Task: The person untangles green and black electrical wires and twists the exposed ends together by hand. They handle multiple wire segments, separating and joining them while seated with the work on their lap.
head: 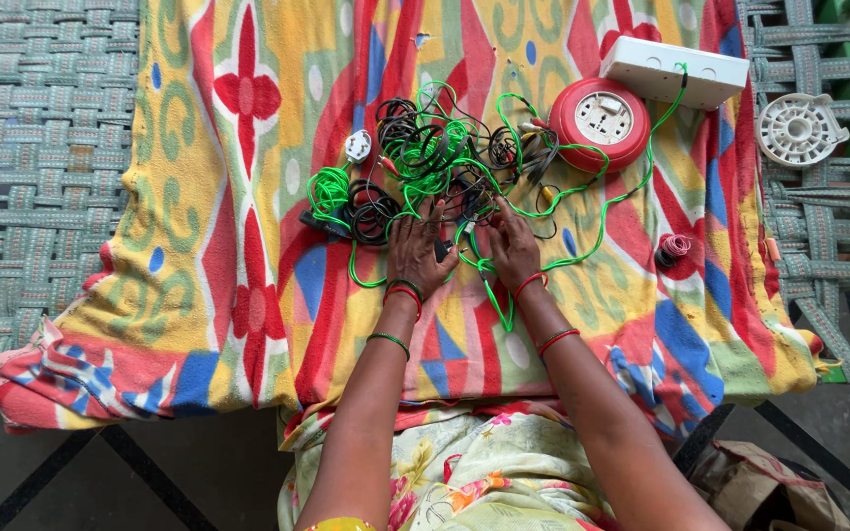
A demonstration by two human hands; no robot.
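Head view of two bare hands at a tangle of wires [435, 162] on a patterned cloth [248, 295] spread over a woven cot [41, 128]. Progress, as judged from the lie of the wires: the green and black strands remain heavily knotted just beyond the fingertips; only one green coil [328, 189], out past the left hand's fingers on their outer side, and a small pink spool [674, 248], well off to the right hand's outer side, lie wound. Most of the sorting appears undone.

Left hand [417, 252]: palm down, fingers loosely spread and laid flat on the near edge of the tangle, touching black wire; nothing is visibly pinched.

Right hand [514, 246]: palm down, fingers drawn together and pointing forward and inward, pressing on a green wire [489, 285] that loops back beneath the wrist; whether it is gripped cannot be told.

Beyond the right fingertips lie a red round socket reel [599, 120] and a white socket box [673, 69].
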